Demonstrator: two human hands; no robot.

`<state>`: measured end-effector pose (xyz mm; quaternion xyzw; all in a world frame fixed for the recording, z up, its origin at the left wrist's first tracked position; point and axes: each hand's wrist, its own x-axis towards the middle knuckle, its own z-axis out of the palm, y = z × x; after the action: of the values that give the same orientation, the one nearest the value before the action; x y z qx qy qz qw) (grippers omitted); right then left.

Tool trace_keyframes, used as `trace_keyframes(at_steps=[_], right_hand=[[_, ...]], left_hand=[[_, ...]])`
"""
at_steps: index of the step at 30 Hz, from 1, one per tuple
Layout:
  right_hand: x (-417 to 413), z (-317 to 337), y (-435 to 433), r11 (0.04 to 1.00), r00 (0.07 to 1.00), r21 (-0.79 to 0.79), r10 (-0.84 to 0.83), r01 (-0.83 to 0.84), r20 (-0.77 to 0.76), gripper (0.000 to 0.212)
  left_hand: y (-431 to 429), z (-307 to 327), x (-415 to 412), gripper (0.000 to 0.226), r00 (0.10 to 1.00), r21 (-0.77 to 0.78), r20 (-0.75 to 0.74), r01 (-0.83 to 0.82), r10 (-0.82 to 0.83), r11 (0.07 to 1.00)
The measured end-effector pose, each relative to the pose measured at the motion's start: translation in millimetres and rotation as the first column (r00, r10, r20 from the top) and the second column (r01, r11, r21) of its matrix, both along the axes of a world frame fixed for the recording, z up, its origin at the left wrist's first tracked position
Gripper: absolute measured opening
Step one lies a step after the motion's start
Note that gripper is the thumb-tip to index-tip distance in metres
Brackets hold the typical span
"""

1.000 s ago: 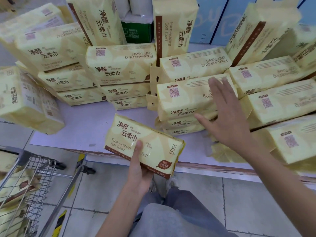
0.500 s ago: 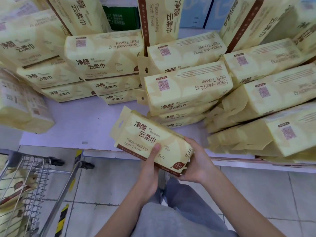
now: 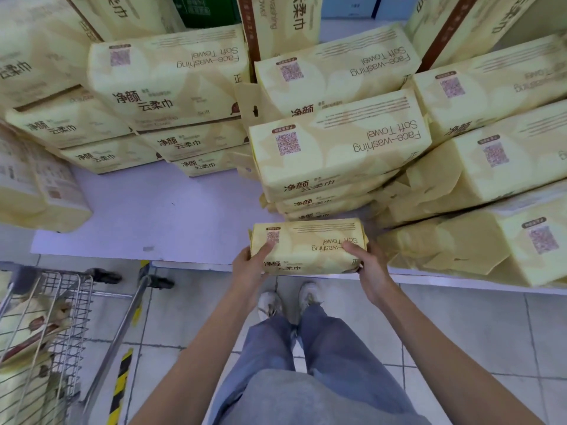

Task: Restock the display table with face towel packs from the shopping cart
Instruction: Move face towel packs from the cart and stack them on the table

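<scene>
Head view: one face towel pack (image 3: 308,246) is held level by two hands at the near edge of the display table (image 3: 153,216), just at 6 o'clock of the centre stack (image 3: 337,148). The left hand (image 3: 250,266) and right hand (image 3: 369,265) each clasp one end, thumbs on top. Whether it rests on the table I cannot tell. Roughly twenty stocked packs span 9 to 3 o'clock; overlaps prevent an exact count. One shopping cart (image 3: 61,302) sits at 8 o'clock holding at least two packs (image 3: 33,320). The tabletop is pale lilac, and the floor (image 3: 460,332) is grey tile.
</scene>
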<state>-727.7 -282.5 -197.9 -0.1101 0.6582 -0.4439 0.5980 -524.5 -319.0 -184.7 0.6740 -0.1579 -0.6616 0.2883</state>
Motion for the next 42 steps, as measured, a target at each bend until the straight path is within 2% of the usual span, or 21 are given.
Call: trace_keyframes(at_steps=[3, 5, 7, 9, 12, 14, 17, 26, 34, 36, 38, 40, 42], right_hand=[[-6, -17, -9, 1.0, 0.998, -0.009, -0.007, 0.007, -0.055, 0.037], [-7, -26, -13, 0.999, 0.993, 0.002, -0.033, 0.033, -0.112, 0.04], [-4, -32, -14, 0.991, 0.984, 0.034, -0.123, 0.129, -0.127, 0.037], [3, -34, -16, 0.945, 0.951, 0.108, -0.307, 0.308, -0.032, 0.04], [12, -31, -25, 0.839, 0.821, 0.254, -0.533, 0.482, 0.204, 0.051], [12, -32, -31, 0.808, 0.787, 0.29, -0.578, 0.513, 0.215, 0.057], [7, -33, -34, 0.795, 0.784, 0.286, -0.593, 0.535, 0.182, 0.06], [-7, -33, -32, 0.823, 0.817, 0.309, -0.544, 0.477, 0.189, 0.065], [-17, -26, -29, 0.854, 0.851, 0.355, -0.474, 0.381, 0.226, 0.063], [-16, -19, -25, 0.867, 0.867, 0.367, -0.438, 0.338, 0.237, 0.06], [-12, -10, -19, 0.895, 0.898, 0.377, -0.35, 0.237, 0.266, 0.061], [-7, 3, -10, 0.912, 0.93, 0.401, -0.215, 0.083, 0.297, 0.058], [-1, 18, 1, 0.906, 0.949, 0.395, 0.023, -0.153, 0.315, 0.046]], left_hand=[[4, -19, -10, 0.032, 0.997, -0.062, 0.078, -0.001, 0.005, 0.998], [14, -27, -16, 0.034, 0.996, -0.079, 0.088, -0.001, 0.008, 0.997], [22, -32, -21, 0.034, 0.997, -0.088, 0.074, -0.032, 0.039, 0.996], [22, -33, -28, 0.035, 0.997, -0.096, 0.032, -0.063, 0.067, 0.993], [14, -35, -39, 0.04, 0.992, -0.06, -0.028, -0.125, 0.124, 0.99], [8, -34, -47, 0.041, 0.987, -0.026, -0.051, -0.156, 0.154, 0.987], [6, -31, -57, 0.042, 0.979, -0.001, -0.065, -0.195, 0.194, 0.981], [6, -27, -66, 0.048, 0.978, 0.006, -0.047, -0.203, 0.203, 0.979], [12, -30, -82, 0.051, 0.944, -0.008, -0.007, -0.331, 0.33, 0.944], [15, -28, -79, 0.059, 0.968, -0.036, 0.061, -0.24, 0.242, 0.97], [23, -23, -69, 0.07, 0.983, -0.055, 0.163, -0.079, 0.087, 0.995], [39, -15, -54, 0.064, 0.964, -0.067, 0.262, 0.063, -0.044, 0.996], [61, -12, -39, 0.054, 0.916, -0.058, 0.368, 0.195, -0.16, 0.979]])
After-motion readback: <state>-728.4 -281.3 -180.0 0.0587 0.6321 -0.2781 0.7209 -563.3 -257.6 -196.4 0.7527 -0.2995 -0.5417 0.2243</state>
